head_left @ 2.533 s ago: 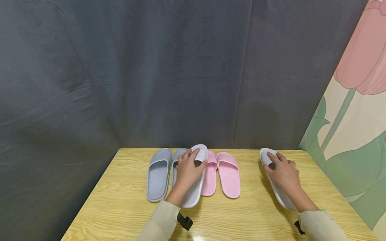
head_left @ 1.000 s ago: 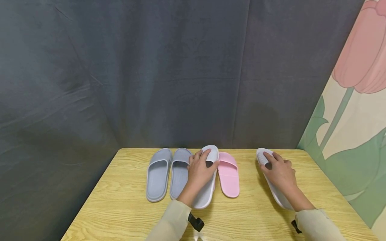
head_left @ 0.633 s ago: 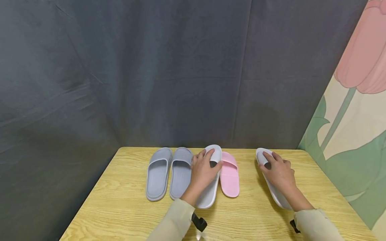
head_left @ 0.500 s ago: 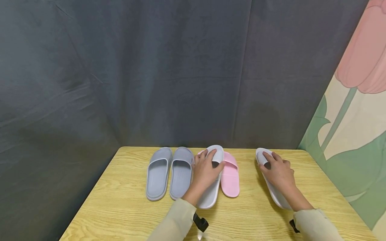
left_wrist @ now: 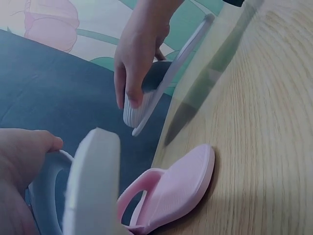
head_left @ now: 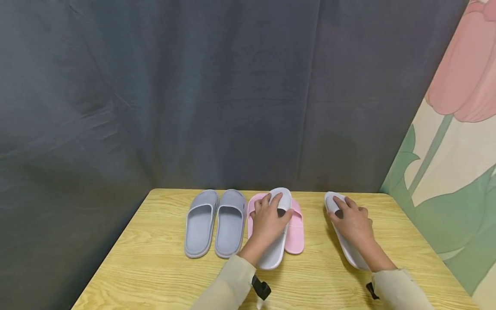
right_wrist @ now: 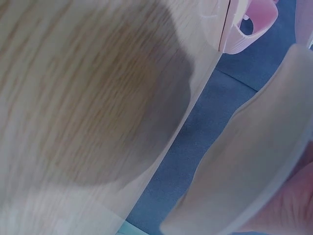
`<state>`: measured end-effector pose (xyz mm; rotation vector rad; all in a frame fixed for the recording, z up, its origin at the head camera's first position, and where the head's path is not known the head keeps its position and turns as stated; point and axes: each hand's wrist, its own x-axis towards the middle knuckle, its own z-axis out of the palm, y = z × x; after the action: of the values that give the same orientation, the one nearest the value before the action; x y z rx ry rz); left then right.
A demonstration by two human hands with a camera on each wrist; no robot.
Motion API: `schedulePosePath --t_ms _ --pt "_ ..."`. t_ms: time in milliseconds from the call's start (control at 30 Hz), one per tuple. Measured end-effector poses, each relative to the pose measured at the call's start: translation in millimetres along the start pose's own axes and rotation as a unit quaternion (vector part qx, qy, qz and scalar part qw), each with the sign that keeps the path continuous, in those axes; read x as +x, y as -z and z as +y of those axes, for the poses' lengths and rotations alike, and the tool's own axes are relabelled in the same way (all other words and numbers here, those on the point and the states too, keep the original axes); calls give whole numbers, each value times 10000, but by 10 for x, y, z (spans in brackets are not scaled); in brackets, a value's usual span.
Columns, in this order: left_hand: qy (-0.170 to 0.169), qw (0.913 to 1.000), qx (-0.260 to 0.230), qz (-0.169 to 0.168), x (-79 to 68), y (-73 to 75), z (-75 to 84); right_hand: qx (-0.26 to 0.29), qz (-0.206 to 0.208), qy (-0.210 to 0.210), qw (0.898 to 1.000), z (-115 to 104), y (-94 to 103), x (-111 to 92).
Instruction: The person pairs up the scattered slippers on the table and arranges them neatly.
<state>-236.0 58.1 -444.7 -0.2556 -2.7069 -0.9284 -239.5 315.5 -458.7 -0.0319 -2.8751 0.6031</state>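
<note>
My left hand (head_left: 267, 224) grips a white slipper (head_left: 273, 254) by its strap, over the pink pair. This slipper partly hides the left pink slipper (head_left: 253, 199) and overlaps the right pink slipper (head_left: 296, 239). Farther right, my right hand (head_left: 353, 224) holds the other white slipper (head_left: 350, 252) by its strap. In the left wrist view that right-hand slipper (left_wrist: 168, 78) is tilted and clear of the table, its shadow below. The right wrist view shows its pale underside (right_wrist: 239, 156) above the wood.
Two grey slippers (head_left: 199, 232) stand side by side, left of the pink pair, toes toward the back edge. The wooden table (head_left: 147, 267) ends at a dark curtain (head_left: 232, 107). A wall with a painted tulip (head_left: 457, 86) rises on the right.
My left hand has carried its white slipper rightward, from over the right grey slipper to over the pink pair. The right hand, still gripping its slipper, has shifted only slightly left.
</note>
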Motion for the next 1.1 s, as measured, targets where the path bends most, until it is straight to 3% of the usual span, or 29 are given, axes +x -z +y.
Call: schedulePosePath --t_ms 767,1100 --pt "-91 9996 -191 -196 -18 -142 218 -50 -136 -24 9999 -67 33 -26" --pt "-197 9992 2 -334 0 -225 298 -116 -55 -48 9999 -44 19 -25"
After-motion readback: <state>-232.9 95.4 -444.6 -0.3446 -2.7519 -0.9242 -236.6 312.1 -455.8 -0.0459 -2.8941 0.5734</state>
